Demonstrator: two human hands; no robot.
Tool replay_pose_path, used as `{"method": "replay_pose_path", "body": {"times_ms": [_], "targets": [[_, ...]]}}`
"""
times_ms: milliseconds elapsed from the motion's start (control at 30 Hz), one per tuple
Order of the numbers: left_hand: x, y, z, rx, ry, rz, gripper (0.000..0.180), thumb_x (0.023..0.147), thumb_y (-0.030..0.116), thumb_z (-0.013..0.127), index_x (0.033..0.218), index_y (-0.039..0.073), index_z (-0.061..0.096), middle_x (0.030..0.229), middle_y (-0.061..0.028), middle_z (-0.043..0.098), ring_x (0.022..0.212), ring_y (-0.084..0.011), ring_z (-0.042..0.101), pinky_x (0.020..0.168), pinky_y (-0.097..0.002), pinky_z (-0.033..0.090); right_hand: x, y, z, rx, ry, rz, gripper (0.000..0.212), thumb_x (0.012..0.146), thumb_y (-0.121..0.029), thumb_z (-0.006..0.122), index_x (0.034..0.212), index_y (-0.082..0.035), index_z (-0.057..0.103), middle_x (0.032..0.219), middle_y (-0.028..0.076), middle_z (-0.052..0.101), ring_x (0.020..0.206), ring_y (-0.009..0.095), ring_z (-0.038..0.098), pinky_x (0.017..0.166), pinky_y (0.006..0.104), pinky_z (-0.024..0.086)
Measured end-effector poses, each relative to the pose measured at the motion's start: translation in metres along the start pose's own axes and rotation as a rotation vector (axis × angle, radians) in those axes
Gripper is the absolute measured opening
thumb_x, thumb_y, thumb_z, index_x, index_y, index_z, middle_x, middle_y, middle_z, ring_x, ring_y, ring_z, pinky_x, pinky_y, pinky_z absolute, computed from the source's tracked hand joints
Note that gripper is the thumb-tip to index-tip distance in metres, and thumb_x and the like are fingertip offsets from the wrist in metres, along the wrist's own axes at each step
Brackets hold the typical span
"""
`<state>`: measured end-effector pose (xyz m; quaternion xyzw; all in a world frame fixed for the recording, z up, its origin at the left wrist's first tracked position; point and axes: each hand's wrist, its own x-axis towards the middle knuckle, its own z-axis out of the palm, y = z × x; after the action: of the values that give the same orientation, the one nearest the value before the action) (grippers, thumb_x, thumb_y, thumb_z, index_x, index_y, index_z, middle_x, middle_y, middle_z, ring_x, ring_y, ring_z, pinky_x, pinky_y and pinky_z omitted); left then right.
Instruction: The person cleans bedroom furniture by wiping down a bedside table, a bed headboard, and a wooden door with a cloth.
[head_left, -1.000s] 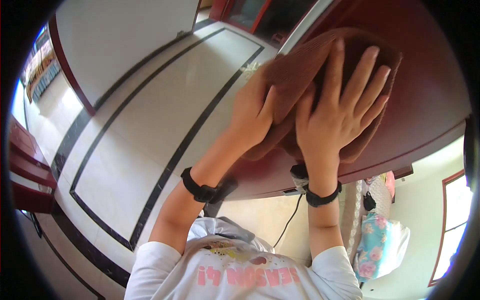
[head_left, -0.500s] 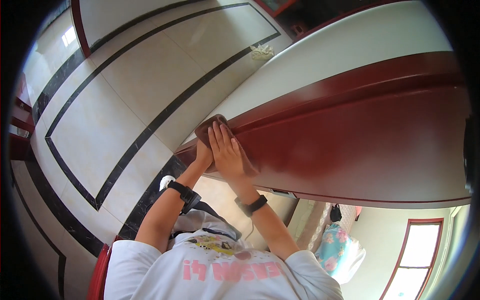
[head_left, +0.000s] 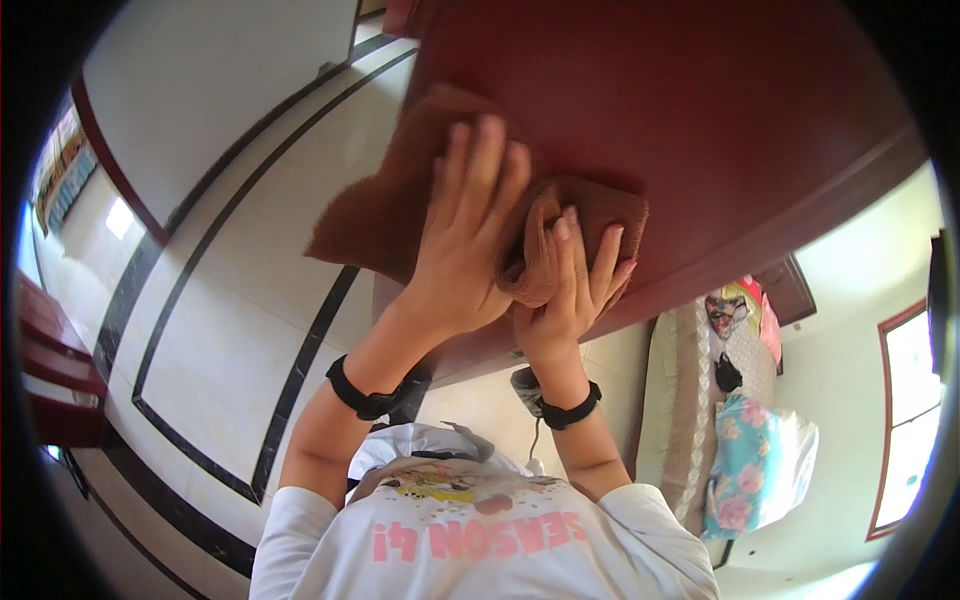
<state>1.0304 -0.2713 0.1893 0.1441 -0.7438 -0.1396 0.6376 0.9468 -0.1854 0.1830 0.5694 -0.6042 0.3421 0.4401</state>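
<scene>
A brown cloth (head_left: 385,215) lies against a large dark red panel (head_left: 650,110), and one corner sticks out past the panel's left edge. My left hand (head_left: 465,235) presses flat on this cloth, its fingers stretched and slightly blurred. Close beside it, my right hand (head_left: 568,285) holds a bunched, folded part of brown cloth (head_left: 610,210), with the fingertips spread over it. The right thumb is hidden. Whether both parts belong to one cloth, I cannot tell. Each wrist wears a black band.
Pale floor tiles with black border strips (head_left: 200,330) stretch out on the left. A dark red wooden piece of furniture (head_left: 60,360) stands at the far left. At the right are a bed (head_left: 690,400), a blue flowered bundle (head_left: 745,465) and a red-framed window (head_left: 905,420).
The view has shifted. My hands, which overlapped on the folded cloth at the panel's end, are now side by side higher on the panel, and the cloth is more spread out.
</scene>
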Motion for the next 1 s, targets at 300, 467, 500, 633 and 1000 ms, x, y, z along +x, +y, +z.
{"method": "replay_pose_path", "body": {"times_ms": [300,467,500,633,1000], "targets": [[-0.067,0.001,0.045,0.226,-0.112,0.242,0.056,0.081,0.039,0.045,0.124,0.003,0.045,0.134,-0.0144,0.036,0.124,-0.0348,0.030,0.102,-0.0490,0.019,-0.064,0.032,-0.015,0.041,0.018,-0.113,0.036,0.074,-0.009,0.047,0.108,-0.006,0.060,0.108,0.006,0.060,0.110,0.027,0.046,0.086,0.0423,0.036],[-0.020,0.038,0.040,0.473,-0.331,0.371,0.051,0.080,0.037,0.047,0.118,0.003,0.048,0.125,-0.0168,0.040,0.121,-0.0360,0.030,0.104,-0.0500,0.018,-0.040,0.056,-0.041,0.149,0.129,-0.126,0.032,0.071,-0.010,0.054,0.101,-0.008,0.064,0.104,0.008,0.062,0.105,0.028,0.050,0.086,0.0387,0.038],[-0.002,0.043,0.037,0.646,-0.495,0.421,0.053,0.081,0.038,0.046,0.121,0.002,0.046,0.128,-0.0179,0.038,0.123,-0.0369,0.029,0.104,-0.0507,0.017,-0.029,0.061,-0.045,0.097,0.178,-0.086,0.030,0.071,-0.008,0.054,0.099,-0.008,0.065,0.105,0.008,0.061,0.106,0.029,0.049,0.089,0.0395,0.037],[0.079,0.073,0.035,0.251,-0.129,0.333,0.064,0.086,0.042,0.037,0.135,0.002,0.030,0.142,-0.0194,0.021,0.131,-0.0405,0.016,0.103,-0.0533,0.012,0.028,0.087,-0.079,-0.029,0.263,0.038,0.031,0.074,-0.001,0.049,0.100,-0.007,0.065,0.115,0.014,0.057,0.119,0.036,0.041,0.100,0.0437,0.026],[0.051,0.062,0.051,0.435,0.048,0.334,0.088,0.076,0.055,0.044,0.136,-0.005,0.019,0.141,-0.0278,0.015,0.131,-0.0441,0.011,0.103,-0.0537,0.008,-0.015,0.073,-0.048,0.790,0.037,0.601,0.068,0.083,-0.022,0.046,0.134,0.010,0.013,0.141,0.031,0.012,0.131,0.042,0.014,0.106,0.0419,0.014]]}}
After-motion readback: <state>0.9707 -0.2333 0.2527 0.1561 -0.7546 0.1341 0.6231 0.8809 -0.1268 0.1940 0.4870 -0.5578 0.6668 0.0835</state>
